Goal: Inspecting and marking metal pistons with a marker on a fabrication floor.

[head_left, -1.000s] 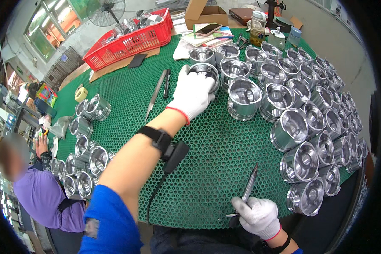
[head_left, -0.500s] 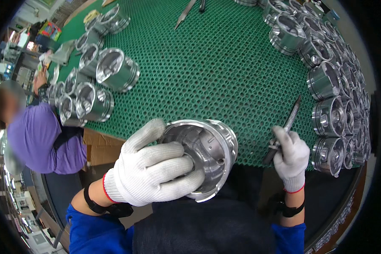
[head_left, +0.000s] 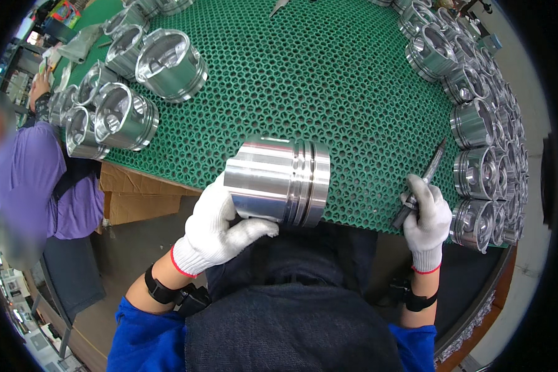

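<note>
My left hand (head_left: 220, 223), in a white knit glove, grips a shiny metal piston (head_left: 266, 180) at the mat's near edge. The piston lies on its side in the hand, its ring grooves toward the right and its smooth skirt toward the left. The thumb presses along its underside; the other fingers are mostly hidden behind it. My right hand (head_left: 426, 217), gloved as well, is closed around the dark handle of a pointed scraper (head_left: 433, 164). The tool rests low on the green mat, its tip pointing away from me.
Rows of pistons (head_left: 474, 167) crowd the right side of the green mesh mat (head_left: 353, 93). Another group of pistons (head_left: 170, 65) stands at the left. Beyond it, a person in purple (head_left: 37, 173) works beside a cardboard box (head_left: 142, 198). Another blade (head_left: 279, 5) shows at the far edge.
My left hand has turned the piston from its hollow side to its outer wall, the fingers passing from inside it to behind it. My right hand keeps the scraper in nearly the same place.
</note>
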Motion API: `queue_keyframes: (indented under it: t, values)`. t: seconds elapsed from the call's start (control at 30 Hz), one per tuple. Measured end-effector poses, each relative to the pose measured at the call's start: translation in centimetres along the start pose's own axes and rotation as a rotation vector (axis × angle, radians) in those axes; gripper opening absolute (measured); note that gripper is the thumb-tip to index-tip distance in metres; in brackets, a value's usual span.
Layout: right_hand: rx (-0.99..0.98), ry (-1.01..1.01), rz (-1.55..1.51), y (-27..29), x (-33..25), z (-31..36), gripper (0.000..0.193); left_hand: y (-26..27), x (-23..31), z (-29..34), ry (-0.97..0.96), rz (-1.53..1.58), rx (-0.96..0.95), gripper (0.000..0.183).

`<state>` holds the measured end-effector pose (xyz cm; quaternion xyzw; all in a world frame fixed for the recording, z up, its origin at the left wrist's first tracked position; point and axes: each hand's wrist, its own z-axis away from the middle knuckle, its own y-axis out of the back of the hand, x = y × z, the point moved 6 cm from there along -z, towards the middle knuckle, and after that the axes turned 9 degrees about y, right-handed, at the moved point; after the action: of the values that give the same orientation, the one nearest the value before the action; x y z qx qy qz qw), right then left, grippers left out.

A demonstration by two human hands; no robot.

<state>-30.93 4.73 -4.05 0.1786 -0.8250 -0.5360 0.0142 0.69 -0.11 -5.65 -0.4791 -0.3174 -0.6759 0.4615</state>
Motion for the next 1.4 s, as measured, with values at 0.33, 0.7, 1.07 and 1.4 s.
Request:
queue_keyframes:
  t: [0.33, 0.7, 1.07, 1.4]
  values:
    - [0.019, 0.033, -0.021, 0.2, -0.1, -0.4, 0.061, 0.2, -0.7, 0.6, -0.421, -0.582, -0.046, 0.043]
    - [0.006, 0.009, 0.009, 0.1, 0.0, -0.5, 0.058, 1.1, 2.2, -1.1, 0.088, 0.140, -0.045, 0.055]
    - [-0.019, 0.001, 0.016, 0.1, -0.1, -0.1, 0.064, 0.7, 3.5, -4.3, -0.180, -0.534, 0.126, 0.030]
    - [-0.068, -0.007, 0.046, 0.2, -0.2, -0.8, 0.055, 1.2, -3.0, -0.9, -0.156, -0.407, 0.164, 0.043]
